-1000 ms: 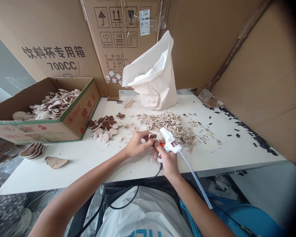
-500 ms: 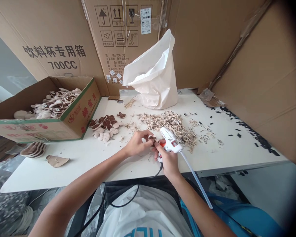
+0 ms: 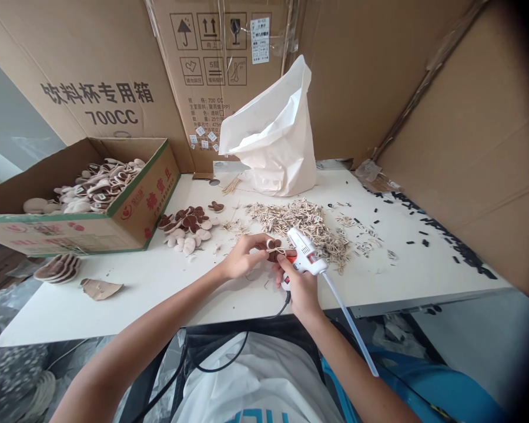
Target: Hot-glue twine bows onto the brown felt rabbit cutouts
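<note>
My left hand [image 3: 243,257] pinches a small brown and cream ear-shaped piece [image 3: 274,249] with a tiny bow on it, just above the white table [image 3: 167,282]. My right hand [image 3: 300,288] is wrapped round the handle of a white glue gun [image 3: 304,251] with an orange trigger. A long clear glue stick [image 3: 350,329] trails from its back toward me. The gun's tip sits right beside the piece. A black cord [image 3: 229,361] runs from the gun down under the table edge.
A heap of small tan bows [image 3: 304,226] lies behind the hands, with a pile of brown and cream pieces [image 3: 187,226] to the left. An open carton [image 3: 127,205] of similar pieces stands at left. A white bag [image 3: 275,141] and tall cardboard boxes [image 3: 370,76] stand at the back. Black bits [image 3: 423,229] are scattered at right.
The piece in my left hand has turned a little and now shows its brown face with the bow. Both hands stay in about the same place.
</note>
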`<state>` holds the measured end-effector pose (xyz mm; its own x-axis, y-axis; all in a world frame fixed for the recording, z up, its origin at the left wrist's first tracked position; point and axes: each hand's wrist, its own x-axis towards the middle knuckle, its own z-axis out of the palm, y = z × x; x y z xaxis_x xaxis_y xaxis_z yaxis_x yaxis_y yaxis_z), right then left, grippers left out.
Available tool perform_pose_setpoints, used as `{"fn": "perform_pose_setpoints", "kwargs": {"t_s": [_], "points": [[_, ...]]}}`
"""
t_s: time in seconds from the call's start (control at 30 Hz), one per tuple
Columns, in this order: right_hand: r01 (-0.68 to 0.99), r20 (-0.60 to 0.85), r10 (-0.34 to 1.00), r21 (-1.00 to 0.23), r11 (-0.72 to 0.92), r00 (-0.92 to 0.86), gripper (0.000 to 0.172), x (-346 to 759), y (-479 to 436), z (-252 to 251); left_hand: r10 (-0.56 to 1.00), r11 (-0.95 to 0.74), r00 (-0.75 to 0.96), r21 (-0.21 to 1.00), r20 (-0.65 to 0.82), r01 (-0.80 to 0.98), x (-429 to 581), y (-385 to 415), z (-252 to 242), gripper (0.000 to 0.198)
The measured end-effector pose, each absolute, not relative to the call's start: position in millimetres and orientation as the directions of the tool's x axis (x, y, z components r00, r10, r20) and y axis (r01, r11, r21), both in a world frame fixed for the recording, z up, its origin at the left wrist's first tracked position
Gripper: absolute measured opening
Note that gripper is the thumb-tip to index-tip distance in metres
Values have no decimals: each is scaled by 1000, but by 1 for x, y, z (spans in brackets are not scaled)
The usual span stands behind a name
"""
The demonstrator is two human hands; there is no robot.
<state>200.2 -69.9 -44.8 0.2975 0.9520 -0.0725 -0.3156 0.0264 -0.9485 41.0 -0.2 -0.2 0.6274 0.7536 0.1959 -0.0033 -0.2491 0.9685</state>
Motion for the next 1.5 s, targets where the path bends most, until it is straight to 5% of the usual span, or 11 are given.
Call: {"fn": "perform_pose_setpoints", "kwargs": {"t_s": [0.83, 1.5], "points": [[-296, -61, 957, -955, 27, 284, 40, 199, -70, -43, 812, -409, 536, 880, 231, 242, 48, -2, 4, 16], [-305, -67, 956, -952, 25, 286, 39, 200, -70, -45, 797, -393, 555, 902, 237, 179, 44, 0, -3, 9]]}}
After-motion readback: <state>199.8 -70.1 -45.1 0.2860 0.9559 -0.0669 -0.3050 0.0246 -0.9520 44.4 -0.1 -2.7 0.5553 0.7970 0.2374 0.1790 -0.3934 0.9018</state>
